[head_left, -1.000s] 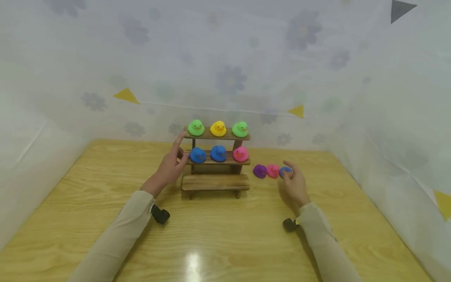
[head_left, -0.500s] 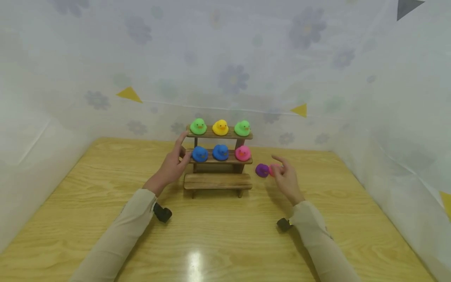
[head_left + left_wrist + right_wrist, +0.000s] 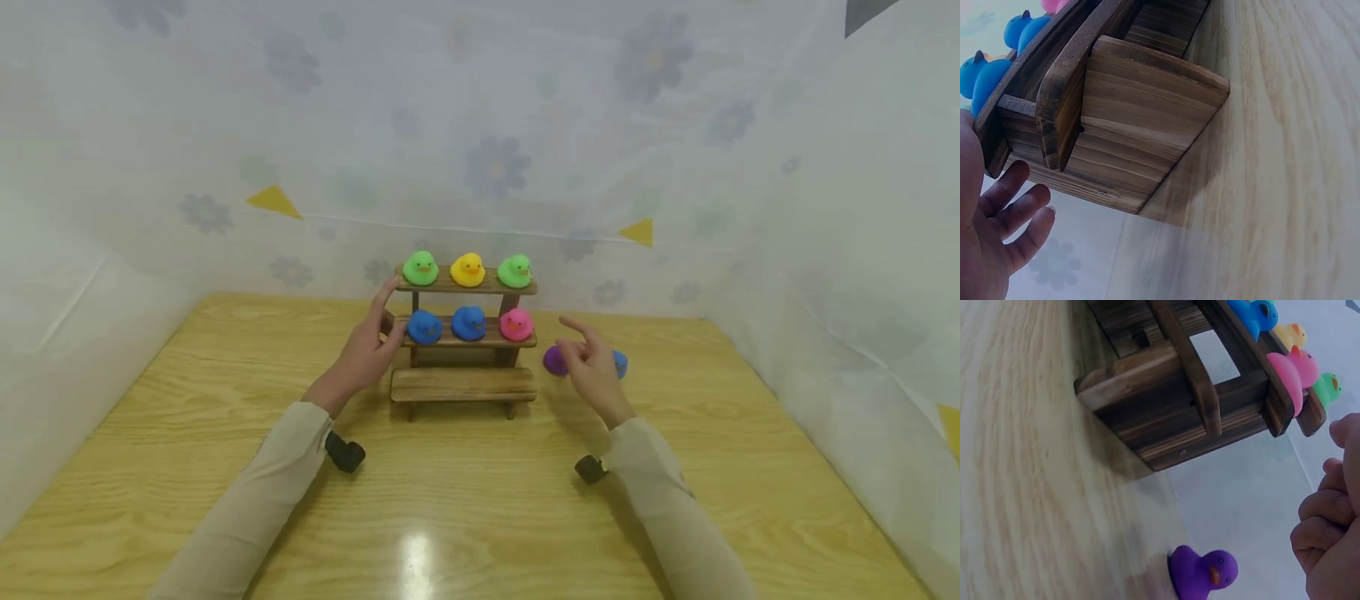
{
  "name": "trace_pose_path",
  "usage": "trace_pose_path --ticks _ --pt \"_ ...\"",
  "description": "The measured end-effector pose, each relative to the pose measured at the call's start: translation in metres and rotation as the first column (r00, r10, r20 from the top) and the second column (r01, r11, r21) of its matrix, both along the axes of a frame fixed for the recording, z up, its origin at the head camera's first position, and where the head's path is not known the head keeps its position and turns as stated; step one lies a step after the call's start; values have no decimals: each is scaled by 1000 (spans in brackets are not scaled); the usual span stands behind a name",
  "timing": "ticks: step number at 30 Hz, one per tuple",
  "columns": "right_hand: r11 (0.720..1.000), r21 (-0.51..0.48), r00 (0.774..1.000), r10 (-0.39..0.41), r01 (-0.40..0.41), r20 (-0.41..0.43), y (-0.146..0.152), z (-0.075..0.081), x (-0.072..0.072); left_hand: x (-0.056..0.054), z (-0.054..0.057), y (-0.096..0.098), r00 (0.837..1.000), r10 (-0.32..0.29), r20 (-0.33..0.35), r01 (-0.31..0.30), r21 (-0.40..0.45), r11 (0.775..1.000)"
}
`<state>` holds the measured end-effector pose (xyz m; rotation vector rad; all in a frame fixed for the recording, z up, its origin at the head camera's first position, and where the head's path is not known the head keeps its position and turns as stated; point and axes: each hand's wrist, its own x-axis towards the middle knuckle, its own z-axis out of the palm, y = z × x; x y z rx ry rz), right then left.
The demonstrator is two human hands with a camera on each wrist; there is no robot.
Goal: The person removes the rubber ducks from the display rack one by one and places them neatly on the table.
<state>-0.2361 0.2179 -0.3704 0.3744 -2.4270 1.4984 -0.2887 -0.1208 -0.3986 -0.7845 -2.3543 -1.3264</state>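
A wooden three-tier display stand (image 3: 463,385) carries rubber ducks on its upper two tiers. My left hand (image 3: 358,354) rests at its left end, the index fingertip by the top shelf and the thumb by the middle one, beside a blue duck (image 3: 424,327). In the left wrist view, the other fingers (image 3: 1019,215) of that hand are loosely bent and hold nothing. My right hand (image 3: 596,375) hovers right of the stand, index finger extended, the others curled, holding nothing. It is between a purple duck (image 3: 555,361) and a blue duck (image 3: 620,364) on the table.
On the top tier sit a green duck (image 3: 421,268), a yellow duck (image 3: 468,270) and another green duck (image 3: 515,271). The middle tier also bears a second blue duck (image 3: 469,323) and a pink duck (image 3: 517,324). Flower-patterned cloth (image 3: 495,167) surrounds the wooden table (image 3: 465,500).
My right hand has moved left along the row of table ducks, from the blue one past the pink one. It now hides that pink duck and uncovers the blue. My left hand stays put.
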Motion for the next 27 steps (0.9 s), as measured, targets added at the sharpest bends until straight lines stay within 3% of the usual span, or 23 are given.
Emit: trace_pose_path --ticks 8,13,27 --pt "998 -49 998 45 -47 -40 -16 8 -2 0 1 -2 1000 -8 8 8 -8 1000" --pt "994 -83 997 75 -76 -20 -23 10 -4 0 2 -2 1000 -9 11 10 -19 1000" --pt "996 -5 991 89 -90 -97 -37 14 -6 1 5 -3 1000 -24 3 24 -15 1000"
